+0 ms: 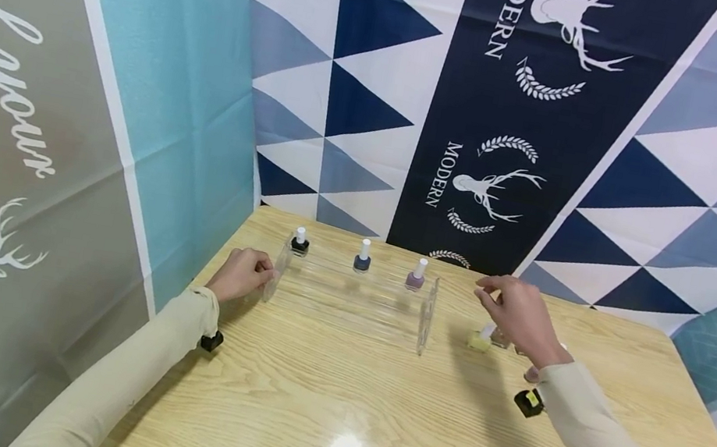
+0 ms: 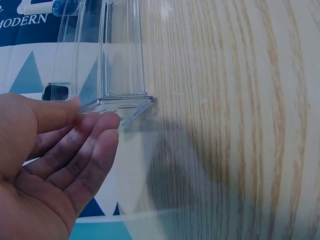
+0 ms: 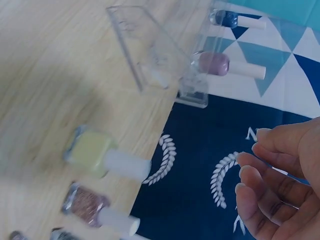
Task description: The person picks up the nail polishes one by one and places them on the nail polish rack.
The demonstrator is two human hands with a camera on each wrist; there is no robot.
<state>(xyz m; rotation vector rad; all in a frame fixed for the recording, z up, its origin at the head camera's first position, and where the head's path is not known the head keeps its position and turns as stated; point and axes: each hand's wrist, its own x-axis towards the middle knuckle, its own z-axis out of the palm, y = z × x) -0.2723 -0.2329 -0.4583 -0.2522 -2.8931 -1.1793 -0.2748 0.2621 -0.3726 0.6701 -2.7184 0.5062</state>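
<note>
A clear tiered nail polish rack [image 1: 350, 317] stands toward the back of the table. On its top tier are a black nail polish bottle [image 1: 300, 245], a dark blue bottle [image 1: 363, 260] and a mauve bottle [image 1: 416, 277], all white-capped. My left hand [image 1: 245, 273] pinches the rack's left end panel [image 2: 117, 104] between thumb and fingers. Right of the rack, my right hand [image 1: 517, 313] hovers with loosely bent fingers and nothing in them. Below it are a pale yellow bottle [image 3: 91, 151] and a glittery pinkish bottle [image 3: 86, 205], with more bottles partly hidden by my wrist.
The wooden table [image 1: 271, 407] meets a patterned cloth wall [image 1: 372, 99] at the back. A blue and grey cloth panel [image 1: 167, 49] closes off the left side. Dark wrist camera mounts show at my left wrist and right wrist.
</note>
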